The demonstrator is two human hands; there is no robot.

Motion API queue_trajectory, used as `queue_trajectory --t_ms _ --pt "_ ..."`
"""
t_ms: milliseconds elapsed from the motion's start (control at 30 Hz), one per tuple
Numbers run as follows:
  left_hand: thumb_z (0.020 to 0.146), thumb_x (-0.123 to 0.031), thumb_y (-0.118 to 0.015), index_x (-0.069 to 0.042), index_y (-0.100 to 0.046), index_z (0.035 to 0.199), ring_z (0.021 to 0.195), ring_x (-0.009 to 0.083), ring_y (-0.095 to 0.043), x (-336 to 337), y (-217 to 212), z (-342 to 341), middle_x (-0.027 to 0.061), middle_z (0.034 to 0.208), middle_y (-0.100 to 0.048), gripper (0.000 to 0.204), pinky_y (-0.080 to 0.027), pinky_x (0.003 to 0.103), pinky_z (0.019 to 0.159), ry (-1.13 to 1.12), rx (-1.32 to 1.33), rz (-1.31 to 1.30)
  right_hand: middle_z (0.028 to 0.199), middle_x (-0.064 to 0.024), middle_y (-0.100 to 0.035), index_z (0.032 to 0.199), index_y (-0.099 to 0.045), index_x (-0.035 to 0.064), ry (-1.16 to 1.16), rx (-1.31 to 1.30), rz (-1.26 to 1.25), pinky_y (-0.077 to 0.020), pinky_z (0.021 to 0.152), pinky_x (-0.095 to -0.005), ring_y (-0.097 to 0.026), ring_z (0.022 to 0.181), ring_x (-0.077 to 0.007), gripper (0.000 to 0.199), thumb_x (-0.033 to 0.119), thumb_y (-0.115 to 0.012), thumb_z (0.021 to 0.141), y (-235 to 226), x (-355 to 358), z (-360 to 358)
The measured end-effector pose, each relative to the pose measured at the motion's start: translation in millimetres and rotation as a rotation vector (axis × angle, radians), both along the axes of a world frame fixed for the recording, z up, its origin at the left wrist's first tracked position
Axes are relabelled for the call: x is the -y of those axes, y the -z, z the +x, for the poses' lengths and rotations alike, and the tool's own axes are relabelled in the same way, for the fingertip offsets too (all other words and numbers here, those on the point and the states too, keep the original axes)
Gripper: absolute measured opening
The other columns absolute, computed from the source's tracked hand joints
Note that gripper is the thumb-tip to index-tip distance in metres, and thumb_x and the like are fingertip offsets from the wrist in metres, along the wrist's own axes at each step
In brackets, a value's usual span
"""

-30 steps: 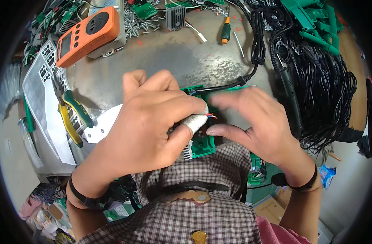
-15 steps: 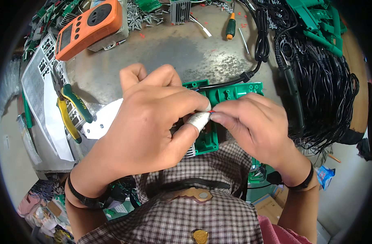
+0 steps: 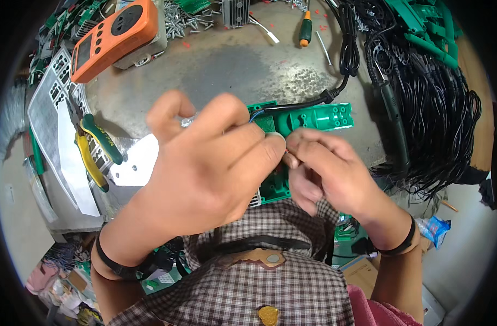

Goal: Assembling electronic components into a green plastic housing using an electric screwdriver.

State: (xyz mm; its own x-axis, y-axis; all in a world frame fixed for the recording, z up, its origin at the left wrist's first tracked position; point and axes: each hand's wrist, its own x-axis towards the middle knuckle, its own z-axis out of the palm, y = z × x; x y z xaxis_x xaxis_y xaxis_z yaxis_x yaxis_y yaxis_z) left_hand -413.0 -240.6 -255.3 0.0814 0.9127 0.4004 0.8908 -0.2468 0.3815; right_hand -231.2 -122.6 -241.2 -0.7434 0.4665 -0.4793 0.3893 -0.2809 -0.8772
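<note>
A green plastic casing lies open in front of me, partly covered by both hands. A black power cord runs into its top, and a blue wire shows at that end. My left hand is over the casing's left side, its thumb and forefinger pinched together. Against those fingertips, my right hand pinches too, with its other fingers curled. A bit of thin red wire shows where the fingertips meet; the rest of it is hidden.
Yellow-green pliers and a white sheet lie at left, below an orange meter. Screws, a screwdriver and a heat sink are at the back. A soldering iron lies right, beside bundled black cables.
The right fingers have curled in and turned, and its thumb has moved up to the left fingertips. My left hand has rolled over, hiding its wrapped fingertip. Less of the red wire shows.
</note>
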Motion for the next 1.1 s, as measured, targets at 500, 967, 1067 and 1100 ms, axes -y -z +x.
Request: queue_trajectory --t_ms 500,967,1067,1100 --pt "0.063 -0.015 -0.072 -0.017 -0.071 0.096 0.082 0.0167 -0.058 9 1 10 -0.0058 0.086 -0.069 0.032 -0.025 0.041 0.079 -0.053 -0.199 0.037 0.064 0.0003 -0.06 0.095 -0.065 -0.0012 -0.046 0.093 -0.247 -0.0441 0.05 -0.0246 -0.057 0.056 -0.0059 0.019 0.016 -0.059 0.098 -5 -6 4" --pt "0.072 -0.003 -0.076 -0.013 -0.075 0.105 0.081 0.0207 -0.056 11 -4 9 -0.0007 0.088 -0.071 0.035 -0.035 0.036 0.08 -0.086 0.119 -0.166 0.065 0.0004 -0.062 0.088 -0.065 0.0026 0.025 -0.082 0.422 -0.0418 0.053 -0.0207 -0.055 0.057 -0.002 0.012 0.006 -0.075 0.083 14 16 7" --pt "0.073 0.005 -0.077 -0.01 -0.075 0.11 0.08 0.0195 -0.055 18 6 17 0.0009 0.089 -0.072 0.04 -0.042 0.03 0.076 -0.176 0.374 -0.129 0.065 0.0026 -0.061 0.084 -0.062 0.0025 -0.032 -0.052 0.529 -0.0407 0.052 -0.0202 -0.053 0.057 -0.0016 0.015 0.003 -0.076 0.081 16 19 2" --pt "0.073 0.008 -0.076 -0.007 -0.073 0.112 0.081 0.0181 -0.054 21 3 18 0.0013 0.091 -0.072 0.042 -0.046 0.029 0.071 -0.168 0.334 -0.142 0.063 0.0013 -0.06 0.083 -0.061 0.0032 -0.073 -0.034 0.643 -0.0409 0.05 -0.0211 -0.053 0.054 -0.0029 0.017 0.003 -0.078 0.079 17 20 0"
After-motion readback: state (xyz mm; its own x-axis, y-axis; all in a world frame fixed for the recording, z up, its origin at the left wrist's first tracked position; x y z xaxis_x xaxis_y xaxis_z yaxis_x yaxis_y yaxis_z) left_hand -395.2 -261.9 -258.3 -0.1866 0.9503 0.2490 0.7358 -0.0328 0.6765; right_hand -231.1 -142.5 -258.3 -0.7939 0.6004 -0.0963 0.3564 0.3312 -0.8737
